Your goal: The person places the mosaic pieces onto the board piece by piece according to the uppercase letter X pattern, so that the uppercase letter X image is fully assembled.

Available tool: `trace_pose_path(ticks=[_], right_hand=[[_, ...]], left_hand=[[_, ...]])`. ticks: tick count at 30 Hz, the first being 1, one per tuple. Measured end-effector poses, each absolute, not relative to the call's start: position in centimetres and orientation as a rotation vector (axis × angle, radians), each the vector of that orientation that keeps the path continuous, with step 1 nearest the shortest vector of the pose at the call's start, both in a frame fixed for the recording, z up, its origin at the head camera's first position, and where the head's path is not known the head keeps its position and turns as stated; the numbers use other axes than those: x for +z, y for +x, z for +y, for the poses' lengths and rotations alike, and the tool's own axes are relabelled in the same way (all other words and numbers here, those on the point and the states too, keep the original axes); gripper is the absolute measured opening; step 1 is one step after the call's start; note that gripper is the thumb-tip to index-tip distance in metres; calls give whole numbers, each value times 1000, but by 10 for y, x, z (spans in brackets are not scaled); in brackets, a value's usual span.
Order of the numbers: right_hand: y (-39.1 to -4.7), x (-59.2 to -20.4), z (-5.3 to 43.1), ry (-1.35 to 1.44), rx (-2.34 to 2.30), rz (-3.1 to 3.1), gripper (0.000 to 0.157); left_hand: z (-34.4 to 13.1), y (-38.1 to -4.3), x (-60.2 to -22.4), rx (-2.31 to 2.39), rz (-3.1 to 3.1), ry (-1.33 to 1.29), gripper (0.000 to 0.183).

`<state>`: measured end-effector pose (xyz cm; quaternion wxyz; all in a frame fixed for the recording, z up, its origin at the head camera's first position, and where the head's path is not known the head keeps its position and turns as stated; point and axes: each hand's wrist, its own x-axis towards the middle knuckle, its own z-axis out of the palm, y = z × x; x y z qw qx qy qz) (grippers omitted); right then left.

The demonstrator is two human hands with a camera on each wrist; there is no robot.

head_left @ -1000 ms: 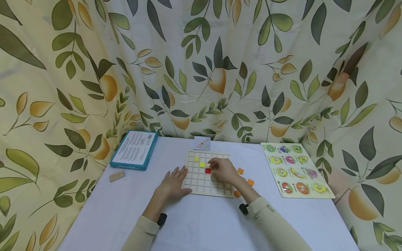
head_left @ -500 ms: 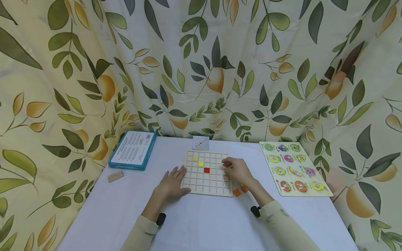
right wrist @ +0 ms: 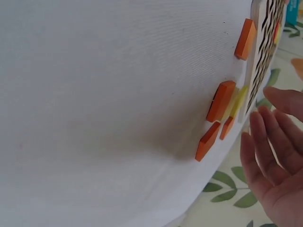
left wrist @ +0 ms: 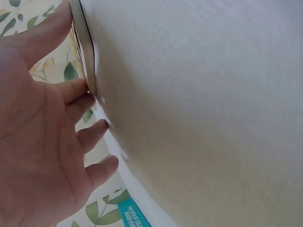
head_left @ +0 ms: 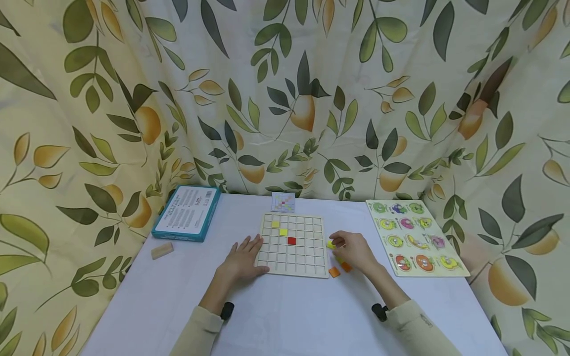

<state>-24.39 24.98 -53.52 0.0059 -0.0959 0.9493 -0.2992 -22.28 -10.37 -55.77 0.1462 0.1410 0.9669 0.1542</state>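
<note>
A pale gridded wooden board (head_left: 307,269) lies flat on the table, with two yellow tiles and a red tile (head_left: 291,241) in a diagonal line on its squares. My left hand (head_left: 243,259) rests at the board's left edge with fingers spread; in the left wrist view its fingertips meet the board's side. My right hand (head_left: 356,251) hovers just right of the board over loose tiles. Its fingers are loosely bent, and no tile shows between thumb and fingers in the right wrist view. A yellow tile (head_left: 330,244) lies by its fingertips, near several orange tiles (right wrist: 221,100).
A small pattern card (head_left: 283,202) lies behind the board. At the left are a teal-edged box (head_left: 186,213) and a small wooden block (head_left: 162,250). A fruit picture board (head_left: 416,237) lies at the right, and a leaf-print curtain (head_left: 285,99) surrounds the table.
My right hand has moved right, from over the board beside the red tile to the loose tiles. The red tile stays on the board. My left hand has kept its place.
</note>
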Motion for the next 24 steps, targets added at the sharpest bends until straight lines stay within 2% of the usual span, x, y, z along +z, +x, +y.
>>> trace_pose_path(ticks=[24], right_hand=[[-228,-543,264,-225,-719,2970,49]], left_hand=[[-103,-223,-557,454,2784,415,95]])
